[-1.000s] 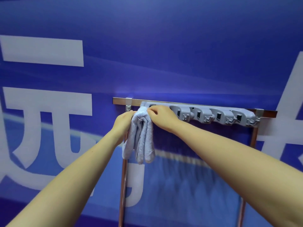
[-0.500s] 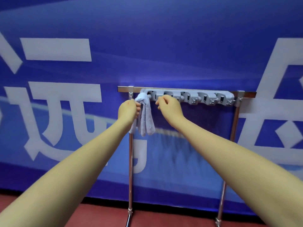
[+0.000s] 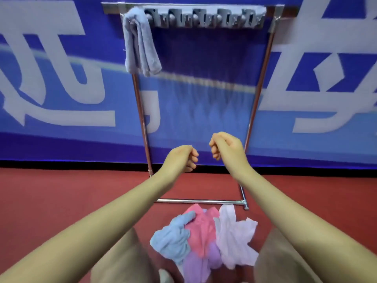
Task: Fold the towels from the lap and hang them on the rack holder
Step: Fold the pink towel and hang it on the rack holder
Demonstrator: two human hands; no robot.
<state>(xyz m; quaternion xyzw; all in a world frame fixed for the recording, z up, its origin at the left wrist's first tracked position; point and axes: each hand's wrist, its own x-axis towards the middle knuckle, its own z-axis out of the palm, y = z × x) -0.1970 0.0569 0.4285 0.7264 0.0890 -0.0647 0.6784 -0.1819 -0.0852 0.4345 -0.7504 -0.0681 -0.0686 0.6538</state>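
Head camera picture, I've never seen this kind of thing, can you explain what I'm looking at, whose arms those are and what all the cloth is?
The camera sits on a person's head and looks forward and down, so the two bare arms are the wearer's own. The left hand and right hand hang in the air with loosely curled fingers; neither has a grip on anything. Ahead stands a metal rack before a blue banner. One folded grey-blue towel hangs at the left end of its gray holder. Low down, around the lap, lies a pile of unfolded towels: light blue, pink, purple and white.
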